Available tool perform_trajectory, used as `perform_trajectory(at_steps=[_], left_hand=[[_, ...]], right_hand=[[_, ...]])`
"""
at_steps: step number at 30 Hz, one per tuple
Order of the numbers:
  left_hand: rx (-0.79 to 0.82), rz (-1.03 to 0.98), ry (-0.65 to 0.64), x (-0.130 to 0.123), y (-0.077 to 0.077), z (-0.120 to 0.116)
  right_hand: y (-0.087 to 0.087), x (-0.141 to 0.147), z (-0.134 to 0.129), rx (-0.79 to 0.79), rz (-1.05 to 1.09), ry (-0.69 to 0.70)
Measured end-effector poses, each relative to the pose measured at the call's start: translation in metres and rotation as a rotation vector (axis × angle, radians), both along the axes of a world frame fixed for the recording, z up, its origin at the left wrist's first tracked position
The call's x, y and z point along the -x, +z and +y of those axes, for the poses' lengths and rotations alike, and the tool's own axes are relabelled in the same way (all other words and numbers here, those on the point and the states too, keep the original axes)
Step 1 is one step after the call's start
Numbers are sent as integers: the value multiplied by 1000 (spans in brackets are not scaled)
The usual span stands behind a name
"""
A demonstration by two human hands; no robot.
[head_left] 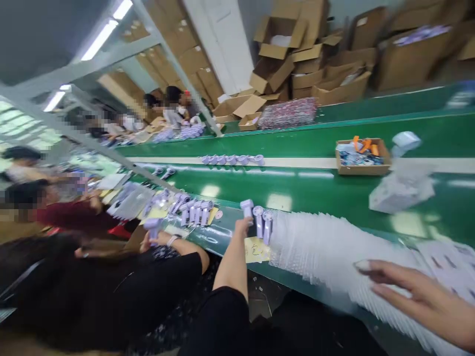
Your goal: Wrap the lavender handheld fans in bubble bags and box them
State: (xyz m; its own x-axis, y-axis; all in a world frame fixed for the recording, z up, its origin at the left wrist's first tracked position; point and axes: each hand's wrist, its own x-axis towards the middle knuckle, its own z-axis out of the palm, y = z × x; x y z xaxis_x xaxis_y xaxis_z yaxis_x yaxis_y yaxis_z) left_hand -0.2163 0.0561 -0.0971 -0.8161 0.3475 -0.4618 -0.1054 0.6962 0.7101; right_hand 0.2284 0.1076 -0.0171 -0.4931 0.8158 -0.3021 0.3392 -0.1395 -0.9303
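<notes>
The fan (247, 203), over the surface (227, 227) beside two others (259, 221), is probably light, stiff and slick, best held by its handle (248, 212), where the left hand (242, 226) clamps its fingers, those of the right hand (419, 294) being apart.

"What colour are the fans (259, 222)?"
"Pale lilac. The bubble bags (319, 247) are milky white."
"And the belt (304, 190)?"
"Green, with a white stripe (297, 162) along its length."
"The paper (256, 250)?"
"Yellow, with dark marks."
"That small box (363, 170)?"
"Brown, with blue, white and orange contents (358, 155)."
"The far stack (287, 112)?"
"Mottled red and white, perhaps; it's blurred from here."
</notes>
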Motion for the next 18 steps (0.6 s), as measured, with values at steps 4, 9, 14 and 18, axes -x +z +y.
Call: perform_trajectory(at_steps=[4,9,14,18], left_hand=[[-178,-48,-21,6,22,2],[-469,35,-243,-76,43,-14],[-516,367,-1229,-243,64,-38],[-681,438,-2001,-346,69,-28]], right_hand=[[3,25,-92,499,162,217],[-10,40,-123,582,440,-393],[-4,12,-105,483,811,-807],[-3,-57,-105,526,791,-1159]])
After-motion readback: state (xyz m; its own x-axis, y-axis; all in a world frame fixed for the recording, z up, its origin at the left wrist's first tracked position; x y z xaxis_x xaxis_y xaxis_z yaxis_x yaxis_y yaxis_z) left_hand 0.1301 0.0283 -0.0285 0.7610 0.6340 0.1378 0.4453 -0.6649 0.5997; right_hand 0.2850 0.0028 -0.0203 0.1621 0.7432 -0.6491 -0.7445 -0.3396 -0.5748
